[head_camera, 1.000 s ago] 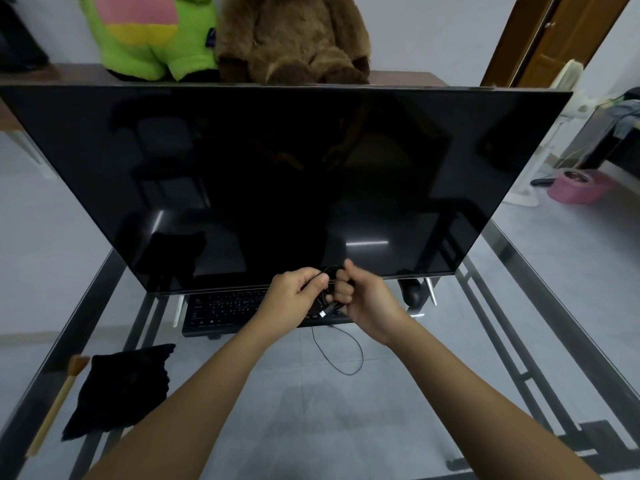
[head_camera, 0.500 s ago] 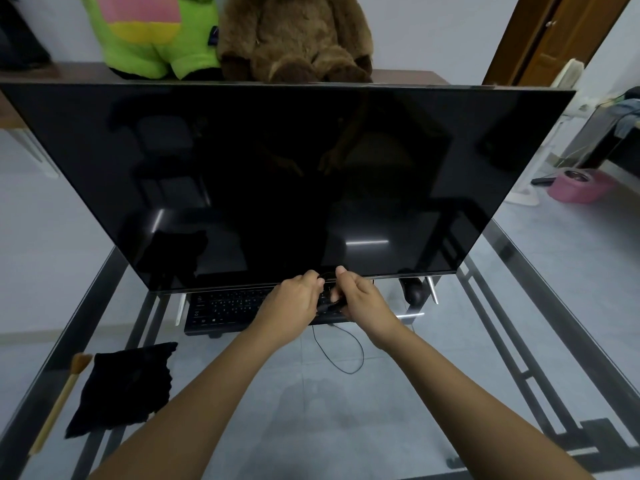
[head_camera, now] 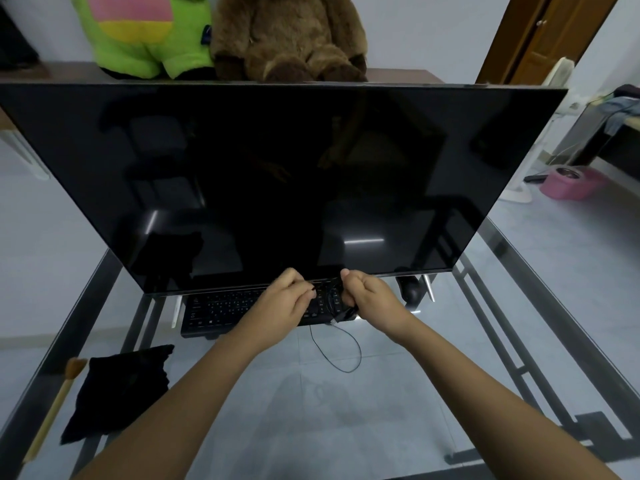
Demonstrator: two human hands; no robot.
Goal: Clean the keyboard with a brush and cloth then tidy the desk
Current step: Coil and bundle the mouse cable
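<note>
Keyboard (head_camera: 221,310) lies flat on the glass counter (head_camera: 398,410), tucked under the lower edge of the monitor (head_camera: 277,174), its right part hidden by both hands. Cable (head_camera: 341,358), thin and black, is the thing in hand. Right grip (head_camera: 367,296) is clenched round a small coil of it. Left grip (head_camera: 284,299) pinches a strand just beside the coil. A loose loop trails below them, toward the near side. Cable looks light, limp and springy, likely to uncoil if let go, so hold the bundle where the turns cross. Keyboard looks rigid and light, best taken by its two short ends; the glass under it looks slick. Cloth (head_camera: 117,393) lies crumpled at near left, soft, grab anywhere. Brush (head_camera: 52,414) lies just beside it, stiff, take mid-handle. Mouse (head_camera: 410,292) sits right of the keyboard.
</note>
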